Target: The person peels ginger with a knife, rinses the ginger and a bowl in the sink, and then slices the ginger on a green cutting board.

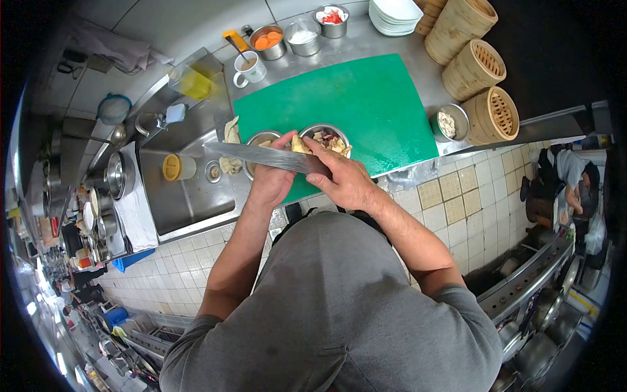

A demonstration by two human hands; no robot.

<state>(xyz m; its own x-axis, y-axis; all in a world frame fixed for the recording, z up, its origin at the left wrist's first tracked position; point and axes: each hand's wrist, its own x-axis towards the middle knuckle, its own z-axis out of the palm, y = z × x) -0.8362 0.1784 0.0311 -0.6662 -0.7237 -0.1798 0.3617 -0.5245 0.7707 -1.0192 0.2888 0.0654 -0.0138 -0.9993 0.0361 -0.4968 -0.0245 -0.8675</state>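
Note:
My right hand (346,179) is closed on a wide-bladed knife (261,155), whose tip points left over the sink's edge. Below and behind the blade, my left hand (272,179) holds a pale yellow piece of food (299,144) at its fingertips, with my right fingers close beside it. A metal bowl (348,139) with chopped pale and dark pieces stands on the green cutting board (339,91), just beyond my right hand. Another metal bowl (251,138) is partly hidden behind my left hand and the blade.
Left of the board is a sink (196,209) with a yellow-lidded container (172,167). A mug (251,69), metal tubs (268,43) and stacked plates (394,18) line the back. Bamboo steamers (490,114) and a metal cup (450,124) stand right. A person (569,171) is far right.

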